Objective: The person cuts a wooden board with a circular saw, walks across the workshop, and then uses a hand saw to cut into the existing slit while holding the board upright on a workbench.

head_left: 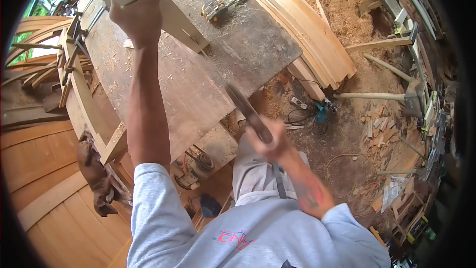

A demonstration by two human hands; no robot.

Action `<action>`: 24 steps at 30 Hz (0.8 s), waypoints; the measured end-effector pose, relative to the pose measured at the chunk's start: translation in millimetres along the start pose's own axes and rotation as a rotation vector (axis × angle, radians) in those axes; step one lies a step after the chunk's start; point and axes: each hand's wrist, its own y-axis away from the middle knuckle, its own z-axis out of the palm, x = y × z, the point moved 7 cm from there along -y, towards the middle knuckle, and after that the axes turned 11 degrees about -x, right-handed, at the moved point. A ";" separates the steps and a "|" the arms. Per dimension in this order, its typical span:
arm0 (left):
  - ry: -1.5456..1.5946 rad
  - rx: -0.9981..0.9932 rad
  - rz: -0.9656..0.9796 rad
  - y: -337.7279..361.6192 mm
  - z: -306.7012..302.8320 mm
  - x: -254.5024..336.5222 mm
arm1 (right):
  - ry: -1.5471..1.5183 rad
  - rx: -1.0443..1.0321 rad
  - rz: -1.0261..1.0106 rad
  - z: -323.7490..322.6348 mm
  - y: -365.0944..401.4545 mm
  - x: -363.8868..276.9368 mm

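My right hand (270, 139) is wrapped round the long dark handle of a handsaw (240, 101). Motion blurs the saw, and its thin blade, seen nearly edge-on, points up to the near end of a pale wooden board (184, 29). A narrow slit shows in that end of the board. My left hand (141, 12) is closed over the board's edge higher up, with its fingers partly hidden. The board lies over a worn, sawdust-strewn worktable (183, 89).
A tape measure (214, 11) lies on the table. Long curved planks (297, 25) are stacked along the right. Sledgehammers (411, 94) and wood offcuts (382, 129) are on the floor at right. A brown dog (94, 173) is at lower left, beside wooden panels (64, 218).
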 end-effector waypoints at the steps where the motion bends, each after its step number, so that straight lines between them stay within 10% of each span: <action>1: 0.039 0.005 0.005 -1.9 -3.6 -2.5 | 0.288 -0.022 -0.250 -6.6 44.5 -9.9; 6: 0.016 0.011 -0.031 0.9 -7.7 1.5 | 0.343 -0.131 -0.027 -54.4 153.5 -64.4; 13: 0.058 -0.037 0.022 -5.8 -3.3 -6.5 | 0.074 0.046 -0.031 22.6 -70.4 14.0; 17: -0.020 -0.036 0.006 -9.9 -6.2 -2.4 | 0.307 -0.028 -0.236 -8.3 88.2 -11.3; 21: 0.029 -0.084 0.122 -8.1 -6.2 -8.7 | 0.163 -0.185 0.202 -49.0 169.9 -59.1; 24: 0.082 -0.011 0.003 -2.8 -3.9 -6.3 | 0.316 -0.131 -0.150 -14.2 73.6 -45.7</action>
